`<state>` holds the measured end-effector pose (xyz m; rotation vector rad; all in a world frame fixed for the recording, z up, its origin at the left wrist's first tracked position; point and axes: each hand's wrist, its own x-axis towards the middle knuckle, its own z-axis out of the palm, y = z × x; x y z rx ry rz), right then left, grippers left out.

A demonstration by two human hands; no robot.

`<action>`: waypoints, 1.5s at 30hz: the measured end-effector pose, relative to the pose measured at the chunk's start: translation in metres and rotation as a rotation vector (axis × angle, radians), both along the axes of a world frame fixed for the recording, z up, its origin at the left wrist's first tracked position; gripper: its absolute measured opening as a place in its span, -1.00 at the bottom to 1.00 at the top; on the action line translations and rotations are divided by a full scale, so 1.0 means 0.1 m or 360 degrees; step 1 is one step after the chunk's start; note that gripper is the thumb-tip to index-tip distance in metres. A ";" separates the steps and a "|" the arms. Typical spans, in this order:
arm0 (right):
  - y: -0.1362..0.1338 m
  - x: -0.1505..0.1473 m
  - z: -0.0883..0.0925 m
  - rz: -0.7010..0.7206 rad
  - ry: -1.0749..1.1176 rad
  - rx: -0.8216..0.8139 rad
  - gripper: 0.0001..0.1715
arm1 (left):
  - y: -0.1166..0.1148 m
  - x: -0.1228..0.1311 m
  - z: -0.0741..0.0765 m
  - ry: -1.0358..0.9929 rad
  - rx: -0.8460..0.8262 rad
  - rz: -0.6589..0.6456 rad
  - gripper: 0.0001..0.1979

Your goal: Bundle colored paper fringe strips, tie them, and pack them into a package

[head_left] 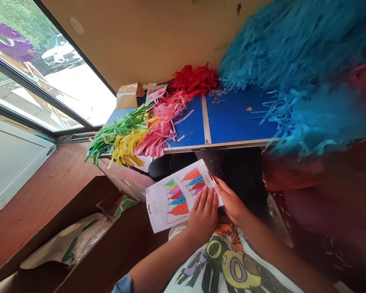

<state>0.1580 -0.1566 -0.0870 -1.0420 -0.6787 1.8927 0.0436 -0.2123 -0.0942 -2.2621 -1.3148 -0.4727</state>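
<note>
A white card package printed with coloured tassels rests over my lap, below the table edge. My left hand lies on its lower right part, fingers together and flat on the card. My right hand grips the card's right edge, thumb on top near the corner. Both hands hold the package.
A blue table carries piles of fringed tissue paper: green, yellow, pink, red and a big blurred blue mass at the right. A cardboard box with a bag stands at the lower left. A window is at the left.
</note>
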 end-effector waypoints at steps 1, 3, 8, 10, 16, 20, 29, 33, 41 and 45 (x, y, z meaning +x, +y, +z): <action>0.01 0.02 -0.04 0.0055 -0.0082 0.0070 -0.36 | -0.01 0.00 0.00 0.0003 -0.0002 -0.0002 -0.66; 0.02 0.06 -0.11 0.0129 -0.0186 0.0184 -0.29 | -0.02 0.00 -0.01 0.0008 -0.0007 0.0004 -0.66; 0.04 0.09 -0.13 0.0154 -0.0304 0.0269 -0.15 | -0.01 0.00 -0.01 0.0014 -0.0042 -0.0008 -0.63; 0.04 0.08 -0.07 0.0154 -0.0264 0.0212 -0.15 | -0.01 0.00 -0.01 0.0000 -0.0034 -0.0013 -0.63; 0.03 0.13 0.12 0.0330 0.0410 -0.0077 -0.35 | -0.02 0.00 0.02 -0.0077 0.0060 0.0022 -0.67; 0.03 0.21 0.12 0.0224 0.0417 -0.0200 -0.62 | -0.03 -0.01 0.07 -0.0162 0.0156 -0.0052 -0.68; -0.11 0.19 0.01 0.0238 0.0577 -0.0214 -0.62 | -0.04 -0.02 0.13 -0.0254 0.0178 -0.0114 -0.68; -0.17 0.14 0.02 0.0102 0.0426 -0.0104 -0.60 | -0.02 -0.01 0.12 -0.0277 0.0176 -0.0110 -0.70; -0.26 0.20 -0.02 -0.0043 0.0190 0.0074 -0.66 | -0.04 -0.02 0.11 -0.0278 0.0164 -0.0059 -0.69; -0.30 0.30 0.02 0.0089 0.0202 0.0084 -0.64 | -0.06 -0.03 0.12 -0.0279 0.0143 -0.0085 -0.68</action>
